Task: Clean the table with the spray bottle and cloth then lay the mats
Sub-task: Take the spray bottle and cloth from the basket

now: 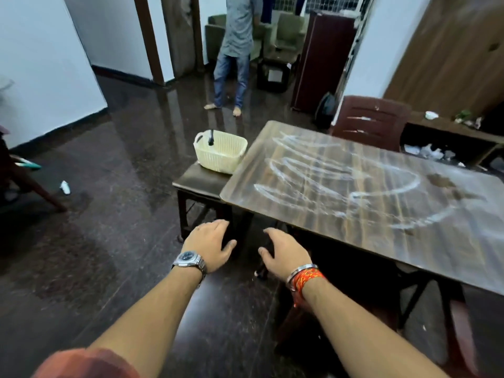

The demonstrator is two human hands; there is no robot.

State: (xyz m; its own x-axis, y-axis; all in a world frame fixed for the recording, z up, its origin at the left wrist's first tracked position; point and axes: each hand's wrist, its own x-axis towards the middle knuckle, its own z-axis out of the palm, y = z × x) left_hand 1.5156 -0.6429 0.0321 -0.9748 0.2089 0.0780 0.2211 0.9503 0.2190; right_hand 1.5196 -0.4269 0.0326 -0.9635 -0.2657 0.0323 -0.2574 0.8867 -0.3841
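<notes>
In the head view, the bench (354, 241) is seen running from the near centre to the far right, its wood-grain top covered with looping white streaks (327, 181) that look like wet or foamy smears; a brownish stain (441, 182) is visible toward the far right end. A low dark stool (196, 181) is set against the bench's left end, and a cream basket (221, 156) is placed on it. A dark nozzle-like piece (210, 137) is seen sticking up from the basket. It may be the head of the spray bottle, but this cannot be told for certain. No cloth and no mats can be made out anywhere on the bench.

The left hand (210, 245), with a watch on the wrist, and the right hand (283, 252), with a red thread and a bangle on the wrist, are held side by side above the floor, just short of the bench's near-left corner. The grip of each is slack, with the fingers apart and loosely bent and nothing held.

A brown chair (371, 121) is set behind the bench, and a standing person (234, 50) is seen well apart in the background.

The task is judged to be at an early stage. The top appears smeared but not wiped dry. The wiping with the cloth and the laying of the mats are left to be done.
</notes>
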